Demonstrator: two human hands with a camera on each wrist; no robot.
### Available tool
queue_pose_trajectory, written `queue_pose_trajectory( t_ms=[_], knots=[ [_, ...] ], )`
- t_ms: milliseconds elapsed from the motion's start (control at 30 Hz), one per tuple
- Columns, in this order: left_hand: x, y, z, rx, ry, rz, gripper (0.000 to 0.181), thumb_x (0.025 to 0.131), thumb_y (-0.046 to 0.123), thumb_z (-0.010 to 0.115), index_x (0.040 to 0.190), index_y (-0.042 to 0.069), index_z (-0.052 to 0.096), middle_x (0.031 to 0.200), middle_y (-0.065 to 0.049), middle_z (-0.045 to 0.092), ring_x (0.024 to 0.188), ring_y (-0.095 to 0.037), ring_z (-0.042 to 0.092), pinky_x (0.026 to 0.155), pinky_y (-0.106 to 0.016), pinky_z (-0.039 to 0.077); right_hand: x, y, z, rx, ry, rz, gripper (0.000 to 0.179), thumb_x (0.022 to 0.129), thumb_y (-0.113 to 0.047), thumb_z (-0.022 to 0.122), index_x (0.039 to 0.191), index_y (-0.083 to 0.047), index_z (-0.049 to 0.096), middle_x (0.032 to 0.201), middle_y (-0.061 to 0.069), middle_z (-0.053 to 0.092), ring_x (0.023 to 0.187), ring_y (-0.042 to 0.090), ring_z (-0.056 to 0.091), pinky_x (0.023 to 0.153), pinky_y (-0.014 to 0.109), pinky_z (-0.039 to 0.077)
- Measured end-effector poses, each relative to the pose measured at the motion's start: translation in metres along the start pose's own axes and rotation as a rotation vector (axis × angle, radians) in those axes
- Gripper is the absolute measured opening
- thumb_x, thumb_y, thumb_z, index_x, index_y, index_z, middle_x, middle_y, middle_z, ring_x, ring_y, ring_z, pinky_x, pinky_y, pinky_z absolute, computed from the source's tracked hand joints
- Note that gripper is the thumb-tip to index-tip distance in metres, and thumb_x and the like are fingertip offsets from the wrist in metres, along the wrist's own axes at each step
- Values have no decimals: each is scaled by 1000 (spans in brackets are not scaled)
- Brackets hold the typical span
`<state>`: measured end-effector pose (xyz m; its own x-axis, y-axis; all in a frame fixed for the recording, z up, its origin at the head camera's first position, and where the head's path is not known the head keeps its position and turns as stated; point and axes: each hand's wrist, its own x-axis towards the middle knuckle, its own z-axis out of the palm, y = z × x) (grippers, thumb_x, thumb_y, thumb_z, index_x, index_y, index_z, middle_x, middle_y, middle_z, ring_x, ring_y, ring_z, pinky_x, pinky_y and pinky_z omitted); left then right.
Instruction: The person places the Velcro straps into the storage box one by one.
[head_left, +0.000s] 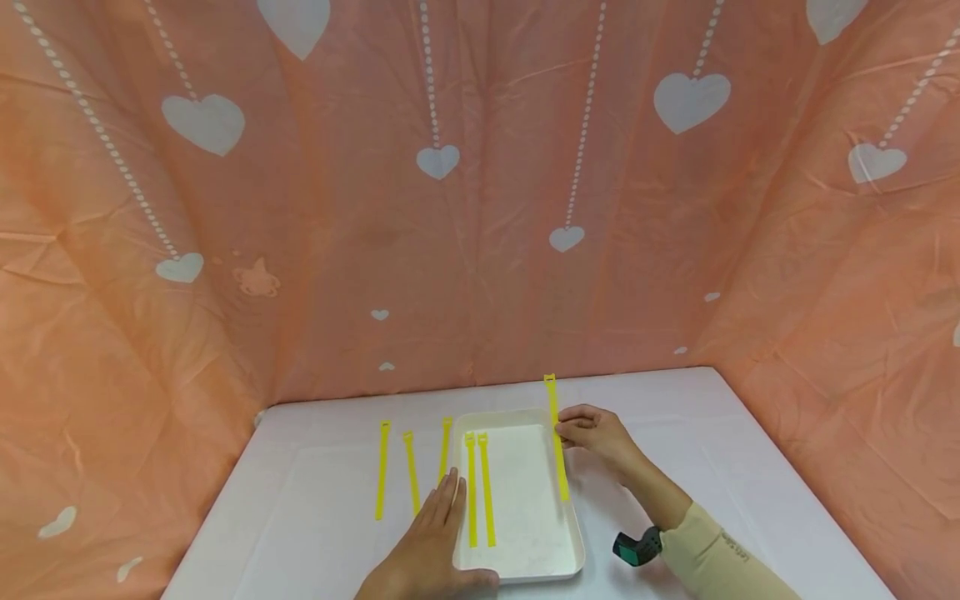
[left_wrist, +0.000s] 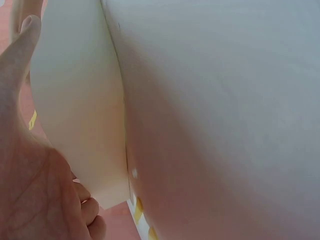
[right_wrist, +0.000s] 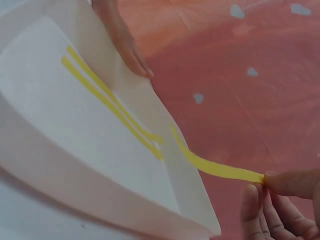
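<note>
My right hand [head_left: 600, 435] pinches a yellow cable strap [head_left: 561, 467] between thumb and fingers. The strap hangs over the right side of a white tray [head_left: 525, 500], its slotted head pointing to the back. In the right wrist view, the fingers [right_wrist: 280, 182] grip the strap near one end. Inside the tray, two more yellow straps [head_left: 472, 492] lie side by side toward the left. My left hand [head_left: 427, 546] rests along the tray's left side with fingers straight and thumb at the front. In the left wrist view, its palm [left_wrist: 40, 185] is beside the tray's outer wall [left_wrist: 80, 100].
Left of the tray, three yellow straps [head_left: 382, 467] lie spaced out on the white tabletop [head_left: 300, 500]; the left hand partly covers some. A dark wrist device [head_left: 637, 547] is by the right sleeve. Pink heart-patterned cloth [head_left: 480, 317] encloses the table's back and sides.
</note>
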<state>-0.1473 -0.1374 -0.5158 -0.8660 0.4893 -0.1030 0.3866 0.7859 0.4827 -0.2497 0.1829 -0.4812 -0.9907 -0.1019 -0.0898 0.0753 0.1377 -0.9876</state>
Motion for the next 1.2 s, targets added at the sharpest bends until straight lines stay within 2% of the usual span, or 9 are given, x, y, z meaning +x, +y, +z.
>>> queue_pose_trajectory(
  t_ms=[267,500,867,1200],
  knots=[
    [-1,1,-1,14,30,5,136,82,81,74,171,-2,12,179,-21,2,165,-40,10,130,-63,18,-9,1,19,14,-110,-26,31,100,-10,78,121,10,69,99,8,78,84,17,73,86,40,65],
    [-1,2,-1,20,32,1,137,82,82,73,171,-2,12,179,-21,3,165,-39,10,130,-62,17,-12,6,33,45,-158,-39,28,101,-8,76,120,11,67,98,9,78,84,17,73,90,47,65],
    [-1,-1,1,46,45,22,136,82,82,73,170,-3,14,179,-23,6,164,-40,14,130,-61,20,-17,12,60,43,-130,7,26,97,-5,79,117,9,69,92,8,78,80,18,74,85,45,66],
    [-2,0,1,39,38,11,137,81,83,73,171,-2,12,179,-22,5,165,-40,14,130,-61,19,-12,16,77,28,-132,31,27,96,-2,78,117,12,67,89,7,77,75,16,73,79,40,67]
  ],
)
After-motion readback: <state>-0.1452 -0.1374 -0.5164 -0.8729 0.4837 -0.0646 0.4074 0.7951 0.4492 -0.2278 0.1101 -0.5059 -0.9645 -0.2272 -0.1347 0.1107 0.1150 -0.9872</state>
